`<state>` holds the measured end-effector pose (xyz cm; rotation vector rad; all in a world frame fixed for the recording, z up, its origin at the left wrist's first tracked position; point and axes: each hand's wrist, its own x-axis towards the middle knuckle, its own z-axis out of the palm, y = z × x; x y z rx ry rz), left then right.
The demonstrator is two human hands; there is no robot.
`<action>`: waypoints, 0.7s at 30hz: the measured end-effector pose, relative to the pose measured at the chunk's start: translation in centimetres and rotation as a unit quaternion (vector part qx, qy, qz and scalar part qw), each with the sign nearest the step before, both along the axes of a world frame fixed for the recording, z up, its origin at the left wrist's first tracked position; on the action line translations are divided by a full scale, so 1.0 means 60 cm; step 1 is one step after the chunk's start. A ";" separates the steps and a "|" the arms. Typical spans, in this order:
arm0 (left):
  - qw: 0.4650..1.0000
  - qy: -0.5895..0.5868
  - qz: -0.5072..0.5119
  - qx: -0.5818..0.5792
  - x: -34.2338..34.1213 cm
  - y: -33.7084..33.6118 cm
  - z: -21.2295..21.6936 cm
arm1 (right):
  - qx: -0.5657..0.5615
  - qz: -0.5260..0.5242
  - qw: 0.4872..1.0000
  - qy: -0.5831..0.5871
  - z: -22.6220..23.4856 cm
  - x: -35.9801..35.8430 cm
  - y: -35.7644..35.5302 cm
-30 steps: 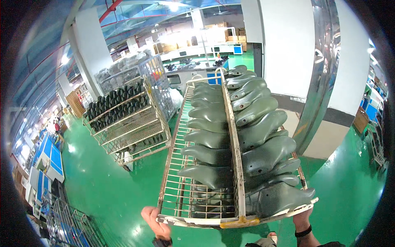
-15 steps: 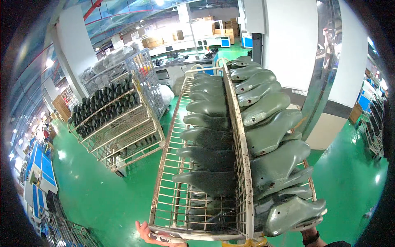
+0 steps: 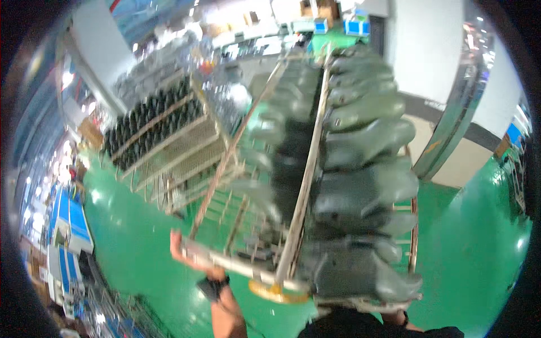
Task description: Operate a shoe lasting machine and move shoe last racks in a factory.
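Note:
A tall wire rack cart (image 3: 304, 194) stands right in front of me, its pale, rusty frame blurred by motion. Green shoe lasts (image 3: 360, 191) lie stacked in rows along both sides of its middle bar, more of them on the right. My left hand (image 3: 194, 260) is closed round the near left corner of the frame; a dark band circles that wrist. At the near right corner, my right hand (image 3: 397, 317) is at the frame's lower edge, mostly covered by the lasts and rail, so its fingers do not show. A yellow loop (image 3: 276, 294) hangs at the near middle.
Left of my cart stands another wire cart (image 3: 174, 155) filled with dark shoe lasts (image 3: 149, 124). A white pillar (image 3: 425, 53) with a metal-clad edge rises close on the right. Green floor (image 3: 135, 231) surrounds the cart. Blue-topped benches (image 3: 70, 217) line the far left.
The cart has swung in my view, its near end shifting left and upward. More of my left forearm shows. The neighbouring cart and pillar appear lower and farther right.

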<state>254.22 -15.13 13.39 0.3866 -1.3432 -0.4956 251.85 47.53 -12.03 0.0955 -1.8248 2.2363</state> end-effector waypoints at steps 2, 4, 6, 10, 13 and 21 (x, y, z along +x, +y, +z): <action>0.998 -0.053 0.009 0.017 -0.028 -0.062 0.014 | 0.061 0.040 0.997 -0.007 0.152 -0.024 -0.116; 0.994 -0.017 -0.102 0.036 -0.051 -0.115 0.040 | 0.108 0.098 0.989 0.000 0.242 -0.052 -0.224; 0.987 -0.153 -0.037 -0.024 -0.087 -0.105 0.083 | 0.139 0.135 0.981 0.032 0.259 -0.071 -0.267; 0.959 -0.224 -0.143 0.097 -0.091 -0.123 0.121 | 0.179 0.129 0.971 0.090 0.277 -0.058 -0.268; 0.957 -0.247 -0.131 0.073 -0.075 -0.170 0.111 | -0.299 0.076 0.939 -0.150 0.279 -0.039 -0.311; 0.939 -0.159 -0.288 0.097 -0.135 -0.197 0.130 | -0.272 -0.020 0.956 -0.109 0.390 -0.031 -0.346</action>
